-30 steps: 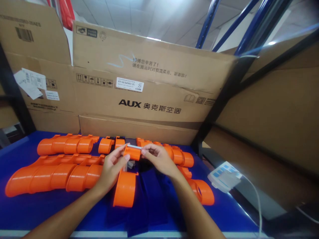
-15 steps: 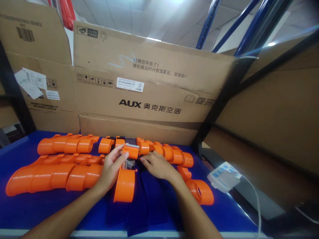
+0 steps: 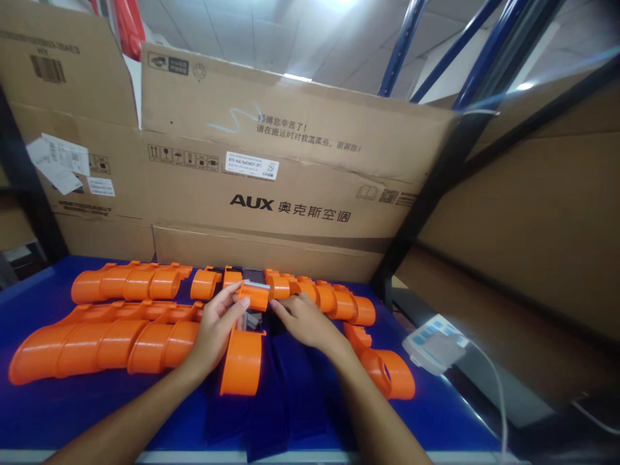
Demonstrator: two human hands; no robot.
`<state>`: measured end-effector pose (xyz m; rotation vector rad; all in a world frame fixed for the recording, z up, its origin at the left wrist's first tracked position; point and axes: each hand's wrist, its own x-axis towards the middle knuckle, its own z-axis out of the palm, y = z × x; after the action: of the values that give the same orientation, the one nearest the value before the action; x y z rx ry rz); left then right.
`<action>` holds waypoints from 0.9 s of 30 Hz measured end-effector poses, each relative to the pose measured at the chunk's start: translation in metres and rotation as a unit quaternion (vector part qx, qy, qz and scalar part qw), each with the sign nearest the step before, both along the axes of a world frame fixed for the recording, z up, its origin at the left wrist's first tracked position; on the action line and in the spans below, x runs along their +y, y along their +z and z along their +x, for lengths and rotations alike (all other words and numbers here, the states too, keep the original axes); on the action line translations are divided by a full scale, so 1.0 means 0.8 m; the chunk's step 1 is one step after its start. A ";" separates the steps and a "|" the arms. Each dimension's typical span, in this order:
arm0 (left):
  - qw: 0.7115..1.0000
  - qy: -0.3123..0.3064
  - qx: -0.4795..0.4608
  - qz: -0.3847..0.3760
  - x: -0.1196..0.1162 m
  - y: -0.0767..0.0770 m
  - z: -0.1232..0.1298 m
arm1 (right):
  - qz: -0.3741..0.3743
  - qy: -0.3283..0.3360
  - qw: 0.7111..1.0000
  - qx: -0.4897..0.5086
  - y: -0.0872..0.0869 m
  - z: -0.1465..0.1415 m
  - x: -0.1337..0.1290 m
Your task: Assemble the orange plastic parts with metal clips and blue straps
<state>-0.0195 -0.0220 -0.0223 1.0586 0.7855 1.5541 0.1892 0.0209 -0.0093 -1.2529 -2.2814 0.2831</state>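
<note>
My left hand [image 3: 220,326] pinches an orange curved plastic piece [image 3: 254,298] between thumb and fingers. A grey toothed strip [image 3: 256,284] runs along the top of that piece. Close to its right end, my right hand [image 3: 301,318] has its fingers curled and thumb pressed in; what they hold, if anything, is hidden. A larger orange curved shell [image 3: 242,363] stands on the blue surface just below my left hand. Dark blue fabric strips [image 3: 298,387] lie below my right hand. A small grey part [image 3: 252,320] shows between the hands.
Rows of orange curved shells [image 3: 121,342] line the left side, with more orange rings [image 3: 334,300] at the back right. Another orange shell [image 3: 394,374] lies at the right. A white power strip [image 3: 436,345] with a cable sits beyond the edge. Tall cardboard [image 3: 290,181] walls the back.
My right hand's thumb and fingertips have shifted slightly left, nearer the orange curved piece. My left hand keeps its hold on the piece.
</note>
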 end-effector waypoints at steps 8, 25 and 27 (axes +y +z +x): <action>1.000 0.012 0.008 0.001 0.002 -0.002 -0.001 | 0.068 -0.061 0.992 0.086 0.011 0.008 0.006; 0.997 -0.028 0.058 0.035 0.014 -0.027 0.000 | 0.191 0.092 0.966 0.150 0.024 -0.027 -0.027; 0.997 -0.028 0.060 0.034 0.014 -0.026 0.000 | 0.188 0.091 0.967 0.149 0.022 -0.027 -0.027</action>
<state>-0.0194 -0.0107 -0.0431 1.2226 0.7820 1.4884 0.1675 -0.0009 0.0087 -0.7556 -2.0658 0.0867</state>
